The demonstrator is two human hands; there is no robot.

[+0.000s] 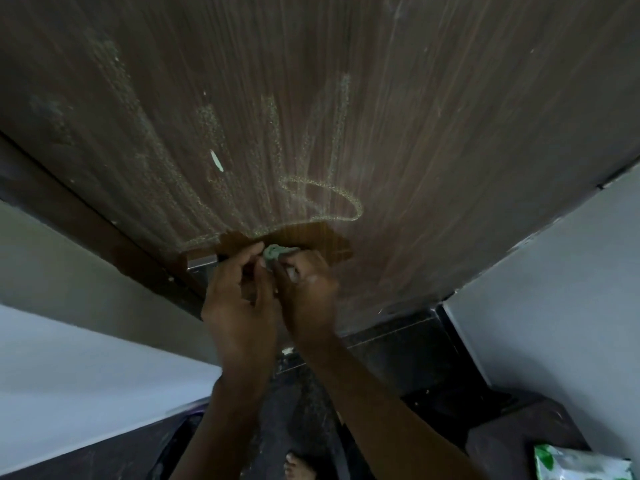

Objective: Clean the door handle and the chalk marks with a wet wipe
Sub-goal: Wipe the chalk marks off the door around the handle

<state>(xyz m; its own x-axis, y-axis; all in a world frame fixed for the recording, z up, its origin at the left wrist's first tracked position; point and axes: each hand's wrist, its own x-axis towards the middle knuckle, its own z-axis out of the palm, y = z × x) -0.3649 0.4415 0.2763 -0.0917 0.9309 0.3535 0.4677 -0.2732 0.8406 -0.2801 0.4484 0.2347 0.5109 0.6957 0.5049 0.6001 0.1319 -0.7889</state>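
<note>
A brown wooden door [415, 133] fills the upper view, streaked with pale chalk marks [322, 192]. A darker, wet-looking patch [318, 237] lies just below the chalk loop. My right hand [308, 296] grips a crumpled greenish wet wipe [275, 252] against the door at that patch. My left hand [239, 299] is raised beside it, fingers curled, fingertips close to the wipe; whether they touch it is unclear. A metal part of the door handle [202, 261] shows left of my left hand; the rest is hidden behind my hands.
The door frame [86, 216] and a pale wall [69, 375] run along the left. A second pale wall [554, 289] stands at the right. The dark floor [415, 358] lies below. A green-and-white wipe packet [581, 464] sits at the bottom right. A bare foot [299, 465] shows below.
</note>
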